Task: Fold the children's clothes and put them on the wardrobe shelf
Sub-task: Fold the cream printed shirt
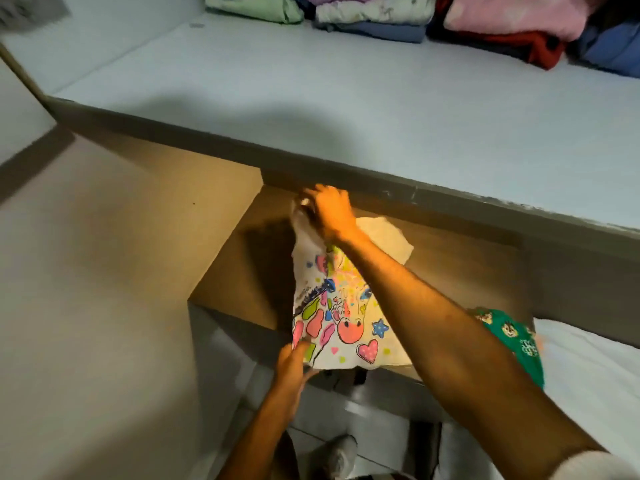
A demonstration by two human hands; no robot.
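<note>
While both hands are stretching a printed shirt (341,320) flat, the fold is just beginning.
Low in the frame, the left hand (294,362) is pinching the hem, fingers (300,345) closed on cloth; higher, the right hand (327,211) is gripping the collar end, likely to tension it over the brown lower shelf (460,258). Green clothing (512,337) is waiting at right. Folded stacks (374,15) are sitting on the grey shelf (311,109) at top. No writing is legible.

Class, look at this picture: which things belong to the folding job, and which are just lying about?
Part of the job:
printed white top, held by the right hand and left hand
green printed garment
wardrobe shelf
folded clothes at its back

Just lying about:
grey shoe on the floor
</note>
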